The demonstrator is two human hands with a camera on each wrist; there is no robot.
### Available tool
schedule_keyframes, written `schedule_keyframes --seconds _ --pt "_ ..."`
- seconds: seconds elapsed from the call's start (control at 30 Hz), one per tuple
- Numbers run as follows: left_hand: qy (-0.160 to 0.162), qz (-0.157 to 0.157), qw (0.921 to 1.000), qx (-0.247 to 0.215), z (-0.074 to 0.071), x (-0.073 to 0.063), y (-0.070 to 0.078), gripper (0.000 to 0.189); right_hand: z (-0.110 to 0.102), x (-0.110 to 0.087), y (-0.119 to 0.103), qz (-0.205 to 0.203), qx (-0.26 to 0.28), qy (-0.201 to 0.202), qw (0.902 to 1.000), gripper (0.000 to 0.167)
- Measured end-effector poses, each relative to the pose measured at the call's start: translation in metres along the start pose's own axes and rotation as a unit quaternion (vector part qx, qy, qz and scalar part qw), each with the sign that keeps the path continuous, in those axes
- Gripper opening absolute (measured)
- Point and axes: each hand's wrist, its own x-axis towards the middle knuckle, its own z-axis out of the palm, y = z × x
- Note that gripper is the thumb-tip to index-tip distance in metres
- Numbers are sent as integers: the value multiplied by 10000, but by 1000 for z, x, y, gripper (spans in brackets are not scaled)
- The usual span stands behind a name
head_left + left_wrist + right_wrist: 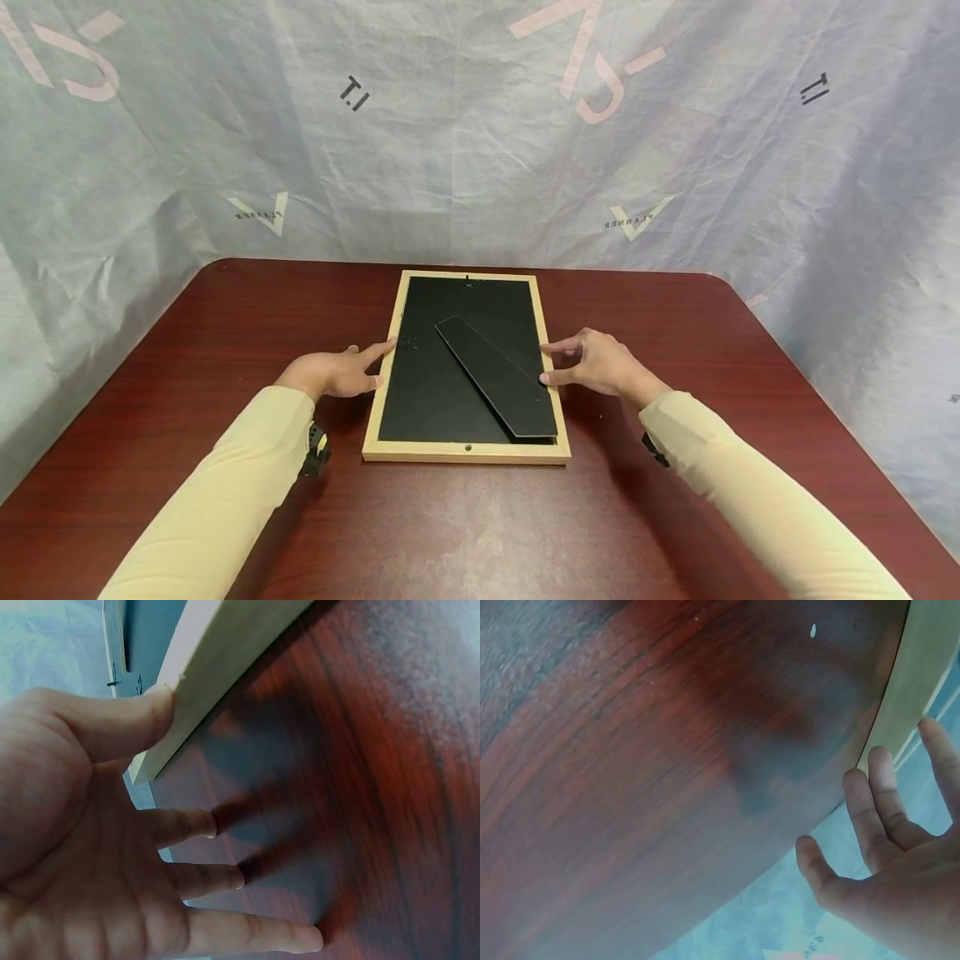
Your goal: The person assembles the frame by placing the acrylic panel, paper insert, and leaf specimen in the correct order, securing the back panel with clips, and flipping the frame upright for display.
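Observation:
A picture frame (468, 452) with a pale wooden border lies on the table, its black backing board (427, 392) facing up. A black easel stand (495, 375) slants across that backing, its wide end near the lower right corner. At the left border, my left hand (339, 371) touches the wood with thumb and forefinger. In the left wrist view its thumb (135, 724) presses the frame's side, and the other fingers spread over the tabletop. My right hand (600, 362) touches the opposite border with thumb and fingertips; the right wrist view shows its fingers (866, 817) loosely extended.
The dark red wooden table (465, 533) extends around the frame on all sides. Behind it hangs a grey printed cloth (450, 150), which also runs along both sides. A small metal hanger (469, 283) sits at the top of the backing.

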Motion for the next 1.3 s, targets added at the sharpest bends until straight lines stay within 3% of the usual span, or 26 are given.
schedule_keyframes --seconds 0.33,0.73,0.93,1.07,1.2,1.3 --pt "-33 -30 10000 -52 -1 1 -2 68 1 -2 -22 127 -947 378 9947 52" --pt "-19 -13 9999 -98 0 2 -1 69 -4 3 -49 188 -1762 -105 9841 53" --pt "-76 20 10000 11 -3 3 -5 69 -6 8 -42 94 -1165 -213 9929 56" --pt "-63 26 10000 -62 -4 0 -4 68 -8 11 -31 -97 -459 -223 9987 45" --pt "-19 29 9999 -153 -3 -1 -2 69 -6 20 -21 -226 -178 112 9995 28" --pt "-21 83 9998 -167 -2 1 -1 68 -1 29 -16 -145 -186 354 9991 28"
